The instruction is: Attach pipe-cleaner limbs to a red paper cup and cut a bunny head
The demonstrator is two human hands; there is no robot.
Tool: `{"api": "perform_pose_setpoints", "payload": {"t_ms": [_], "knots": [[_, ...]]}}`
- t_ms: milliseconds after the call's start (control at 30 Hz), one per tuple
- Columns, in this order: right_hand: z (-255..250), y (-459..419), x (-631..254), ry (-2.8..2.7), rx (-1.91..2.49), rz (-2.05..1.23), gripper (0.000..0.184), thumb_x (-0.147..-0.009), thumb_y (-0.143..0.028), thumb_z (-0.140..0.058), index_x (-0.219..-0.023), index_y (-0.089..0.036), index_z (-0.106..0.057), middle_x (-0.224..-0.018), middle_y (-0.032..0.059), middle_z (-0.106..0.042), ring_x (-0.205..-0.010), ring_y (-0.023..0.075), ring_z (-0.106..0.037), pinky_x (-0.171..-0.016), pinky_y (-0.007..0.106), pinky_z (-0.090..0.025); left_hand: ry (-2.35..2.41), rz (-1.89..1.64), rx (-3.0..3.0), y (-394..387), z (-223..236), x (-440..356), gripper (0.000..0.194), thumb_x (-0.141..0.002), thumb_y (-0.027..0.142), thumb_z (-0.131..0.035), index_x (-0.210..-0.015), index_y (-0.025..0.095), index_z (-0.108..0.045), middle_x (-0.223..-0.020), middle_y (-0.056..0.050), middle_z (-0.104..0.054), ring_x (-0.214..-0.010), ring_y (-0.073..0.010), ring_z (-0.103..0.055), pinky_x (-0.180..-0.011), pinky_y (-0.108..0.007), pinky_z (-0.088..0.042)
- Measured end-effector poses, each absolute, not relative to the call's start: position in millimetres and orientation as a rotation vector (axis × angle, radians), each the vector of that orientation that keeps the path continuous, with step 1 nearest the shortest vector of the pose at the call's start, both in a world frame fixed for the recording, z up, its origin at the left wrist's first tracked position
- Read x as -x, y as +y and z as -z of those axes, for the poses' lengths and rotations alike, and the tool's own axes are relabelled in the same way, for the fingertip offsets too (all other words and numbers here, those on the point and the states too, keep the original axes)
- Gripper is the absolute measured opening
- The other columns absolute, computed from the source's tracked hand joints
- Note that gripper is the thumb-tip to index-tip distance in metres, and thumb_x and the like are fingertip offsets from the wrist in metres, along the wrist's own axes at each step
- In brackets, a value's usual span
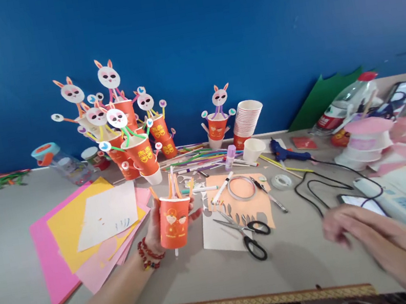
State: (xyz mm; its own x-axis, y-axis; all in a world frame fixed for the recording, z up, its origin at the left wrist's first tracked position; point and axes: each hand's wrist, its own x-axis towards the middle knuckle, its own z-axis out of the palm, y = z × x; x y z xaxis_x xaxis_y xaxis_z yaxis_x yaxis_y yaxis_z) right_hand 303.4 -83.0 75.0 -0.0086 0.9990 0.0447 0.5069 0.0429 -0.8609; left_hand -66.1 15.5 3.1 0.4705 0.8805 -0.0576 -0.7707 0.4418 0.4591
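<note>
My left hand [155,230] is wrapped around a red paper cup [176,224] with a cartoon print, holding it upright above the table. Orange strips [191,187] and a pale straw [173,183] stick up from its top, and a thin pale end shows below its base. To the right, my right hand [349,223] hangs over the table near a phone [363,202]. Its fingers are bent and smeared by motion, and nothing can be made out in them. Between the hands, black-handled scissors [245,230] lie partly spread on white and peach paper [262,207].
Finished rabbit-faced cups [145,156] stand stacked at back left, another rabbit cup [216,128] beside a stack of cups [246,119]. A blue glue gun [286,152] trails a black cable [310,186]. Coloured sheets [57,233] lie left; a bottle [342,102] stands right.
</note>
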Motion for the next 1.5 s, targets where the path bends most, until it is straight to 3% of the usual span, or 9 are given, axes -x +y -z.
{"api": "perform_pose_setpoints", "payload": {"t_ms": [100,300,533,767,867,1000,1167,1300,1500], "knots": [[-80,-67,-276,-1.701,1.432,-0.936,0.038,-0.092,-0.052,-0.052,-0.082,-0.020,-0.069,-0.074,0.0072,-0.068,-0.072,0.0221,-0.064,-0.068,0.031,-0.052,0.302,-1.035,-0.400,13,-1,67,0.060,-0.072,0.062,-0.070,-0.100,0.009,-0.071,-0.102,-0.015,-0.072,-0.088,-0.0230,-0.067,-0.103,-0.050,-0.045],[-68,-44,-248,-1.619,1.383,-1.050,0.025,-0.077,-0.043,-0.073,-0.073,-0.019,-0.073,-0.072,0.0064,-0.073,-0.069,0.0208,-0.066,-0.064,0.029,-0.051,0.315,-1.023,-0.402,9,-2,65,0.059,-0.074,0.062,-0.068,-0.098,0.008,-0.072,-0.099,-0.015,-0.071,-0.088,-0.0226,-0.066,-0.102,-0.048,-0.047],[-56,-37,-237,-1.617,1.420,-1.032,0.031,-0.072,-0.043,-0.077,-0.061,-0.018,-0.062,-0.059,0.0010,-0.063,-0.057,0.0138,-0.052,-0.056,0.027,-0.041,0.286,-1.016,-0.415,9,-3,64,0.059,-0.075,0.062,-0.068,-0.097,0.008,-0.072,-0.097,-0.014,-0.071,-0.089,-0.0222,-0.066,-0.101,-0.047,-0.048],[-58,-33,-231,-1.342,1.289,-1.530,0.040,-0.085,-0.054,-0.063,-0.089,-0.015,-0.072,-0.083,0.0101,-0.074,-0.069,0.0168,-0.059,-0.067,0.032,-0.046,0.290,-1.007,-0.406,8,-3,63,0.058,-0.072,0.062,-0.071,-0.096,0.008,-0.071,-0.096,-0.014,-0.071,-0.086,-0.0212,-0.066,-0.100,-0.047,-0.049],[-57,-34,-230,-1.247,1.284,-1.602,0.036,-0.081,-0.051,-0.069,-0.081,-0.015,-0.068,-0.075,0.0071,-0.071,-0.066,0.0153,-0.057,-0.066,0.031,-0.044,0.296,-1.009,-0.401,8,-3,63,0.058,-0.073,0.062,-0.070,-0.096,0.008,-0.071,-0.097,-0.014,-0.071,-0.086,-0.0212,-0.066,-0.101,-0.047,-0.048],[-57,-34,-231,-1.263,1.290,-1.530,0.038,-0.073,-0.046,-0.080,-0.068,-0.018,-0.055,-0.060,-0.0028,-0.058,-0.058,0.0108,-0.048,-0.059,0.025,-0.037,0.289,-1.008,-0.398,9,-2,63,0.058,-0.072,0.061,-0.071,-0.097,0.009,-0.071,-0.098,-0.014,-0.071,-0.087,-0.0220,-0.066,-0.101,-0.048,-0.047],[-64,-35,-236,-1.453,1.273,-1.369,0.052,-0.088,-0.062,-0.055,-0.060,-0.020,-0.045,-0.050,-0.0058,-0.041,-0.049,0.0102,-0.036,-0.052,0.026,-0.030,0.301,-1.004,-0.411,9,-3,61,0.057,-0.072,0.061,-0.071,-0.096,0.009,-0.071,-0.097,-0.014,-0.072,-0.087,-0.0228,-0.066,-0.102,-0.048,-0.047],[-70,-34,-240,-1.630,1.330,-1.299,0.061,-0.089,-0.068,-0.046,-0.051,-0.021,-0.042,-0.044,-0.0036,-0.041,-0.043,0.0109,-0.037,-0.050,0.028,-0.030,0.311,-1.006,-0.438,8,-5,61,0.056,-0.071,0.060,-0.072,-0.095,0.009,-0.071,-0.096,-0.013,-0.071,-0.088,-0.0224,-0.066,-0.102,-0.048,-0.047],[-84,-23,-238,-1.580,1.234,-0.954,0.052,-0.093,-0.060,-0.049,-0.059,-0.021,-0.047,-0.054,-0.0021,-0.044,-0.051,0.0131,-0.040,-0.051,0.029,-0.031,0.306,-1.018,-0.425,11,-2,65,0.058,-0.073,0.061,-0.070,-0.095,0.008,-0.071,-0.098,-0.014,-0.073,-0.088,-0.0237,-0.068,-0.103,-0.049,-0.046]]}}
